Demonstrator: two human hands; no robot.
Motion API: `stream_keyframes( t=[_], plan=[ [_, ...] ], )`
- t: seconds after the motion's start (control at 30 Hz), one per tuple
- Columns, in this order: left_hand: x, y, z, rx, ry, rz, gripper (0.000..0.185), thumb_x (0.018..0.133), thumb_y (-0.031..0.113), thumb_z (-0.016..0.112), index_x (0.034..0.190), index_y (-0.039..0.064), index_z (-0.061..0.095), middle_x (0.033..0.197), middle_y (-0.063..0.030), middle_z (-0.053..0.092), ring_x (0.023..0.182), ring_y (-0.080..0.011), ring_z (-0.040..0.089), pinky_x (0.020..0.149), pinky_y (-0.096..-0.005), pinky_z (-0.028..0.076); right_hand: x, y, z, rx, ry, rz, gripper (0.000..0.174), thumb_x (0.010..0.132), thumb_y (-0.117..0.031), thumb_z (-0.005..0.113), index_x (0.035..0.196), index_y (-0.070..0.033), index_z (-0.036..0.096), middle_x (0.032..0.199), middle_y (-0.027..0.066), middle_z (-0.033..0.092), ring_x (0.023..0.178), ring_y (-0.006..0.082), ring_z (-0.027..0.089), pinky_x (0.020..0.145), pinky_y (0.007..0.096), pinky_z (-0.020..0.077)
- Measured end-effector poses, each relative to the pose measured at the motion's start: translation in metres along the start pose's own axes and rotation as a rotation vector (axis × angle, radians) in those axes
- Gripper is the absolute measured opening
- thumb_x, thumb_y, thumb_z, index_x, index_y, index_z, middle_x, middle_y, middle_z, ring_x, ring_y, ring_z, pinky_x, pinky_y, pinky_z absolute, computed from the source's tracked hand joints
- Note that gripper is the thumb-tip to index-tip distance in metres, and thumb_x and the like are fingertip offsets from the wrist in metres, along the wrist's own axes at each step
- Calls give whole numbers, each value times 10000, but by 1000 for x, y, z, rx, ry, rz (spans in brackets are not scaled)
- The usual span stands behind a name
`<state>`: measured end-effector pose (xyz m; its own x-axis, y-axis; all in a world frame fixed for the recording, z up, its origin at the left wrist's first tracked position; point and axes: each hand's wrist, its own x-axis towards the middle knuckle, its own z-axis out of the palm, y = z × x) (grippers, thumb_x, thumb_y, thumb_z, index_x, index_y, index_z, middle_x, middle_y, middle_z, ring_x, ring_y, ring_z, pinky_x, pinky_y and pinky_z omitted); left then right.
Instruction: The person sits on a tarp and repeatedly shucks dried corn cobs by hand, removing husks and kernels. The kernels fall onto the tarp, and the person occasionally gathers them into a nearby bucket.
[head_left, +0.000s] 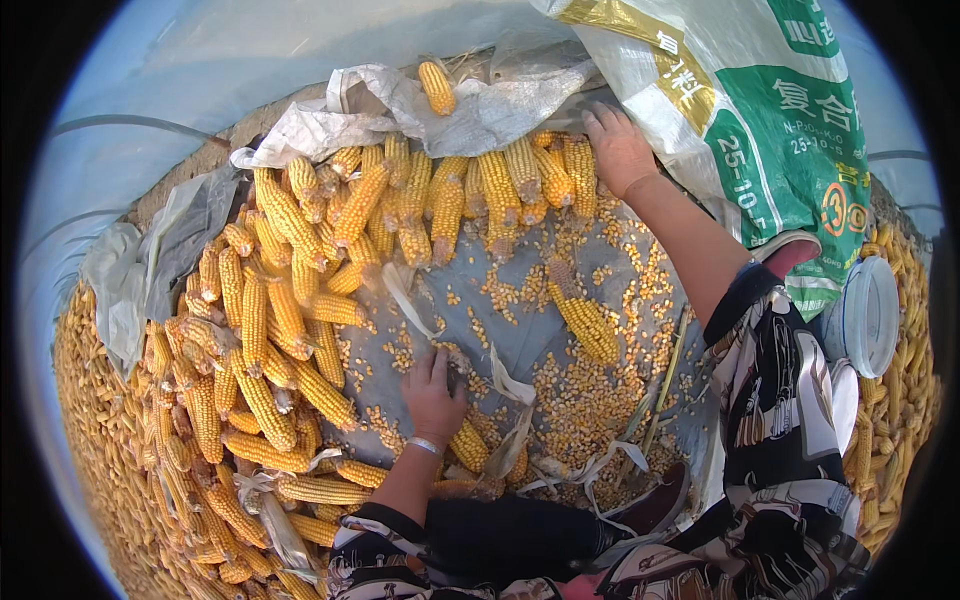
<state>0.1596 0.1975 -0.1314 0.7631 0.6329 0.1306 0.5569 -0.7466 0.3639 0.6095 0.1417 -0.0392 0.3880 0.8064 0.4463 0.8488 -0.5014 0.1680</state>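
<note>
My left hand (433, 401), a bracelet at its wrist, reaches down to the grey plastic sheet (480, 300) among loose corn kernels; its fingertips touch or lie beside a small husk-like scrap, and whether it grips this I cannot tell. My right hand (617, 148) is at the sheet's upper edge, fingers spread, just right of a row of corn cobs (497, 187) and beside the large fertilizer sack (795, 150). A partly shelled corn cob (585, 319) lies between the hands, its bare tip pointing up. Scattered kernels (592, 397) cover much of the sheet's right side.
A big heap of corn cobs (247, 360) fills the left. White plastic sheeting (480, 109) with one cob (436, 88) borders the top. At right stand a round translucent plastic container (874, 319) and more cobs (889, 442). Dry husks (514, 382) and a stalk (667, 375) lie about.
</note>
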Motion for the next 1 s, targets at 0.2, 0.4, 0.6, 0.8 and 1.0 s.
stream_keyframes(
  t=[0.2,0.4,0.6,0.8,1.0],
  plan=[
    [3,1,2,44,-38,-19,676,713,162,736,1348,67,529,1333,-179,533,1148,-363,518,986,-476,385,37,19,27,17,-344,234,315,880,-108,560,1185,-89,633,1150,162,666,1029,334,648,899,429,510],
    [5,4,0,53,-29,-31,698,725,185,734,1370,51,503,1326,-173,537,1168,-357,514,996,-481,381,34,18,-9,412,-383,230,266,891,-164,559,1110,-41,650,1011,247,675,978,408,641,881,467,499],
    [3,3,0,43,-30,-55,656,747,197,716,1355,65,511,1304,-162,549,1177,-345,517,947,-502,390,3,13,-109,593,-383,101,237,897,-204,607,1001,-2,673,936,259,664,903,428,628,838,456,494],
    [5,1,5,39,-41,-39,706,729,172,720,1385,57,485,1319,-173,532,1166,-360,517,989,-474,395,80,44,-106,397,2,247,271,882,-241,641,1077,-60,691,1006,193,682,980,396,624,866,442,498],
    [2,2,5,56,-19,-36,680,740,184,709,1374,62,493,1338,-167,527,1176,-352,514,976,-481,394,25,20,-84,248,298,-287,360,793,-223,718,1141,-158,654,1097,98,611,1039,295,573,861,414,456]
  ],
)
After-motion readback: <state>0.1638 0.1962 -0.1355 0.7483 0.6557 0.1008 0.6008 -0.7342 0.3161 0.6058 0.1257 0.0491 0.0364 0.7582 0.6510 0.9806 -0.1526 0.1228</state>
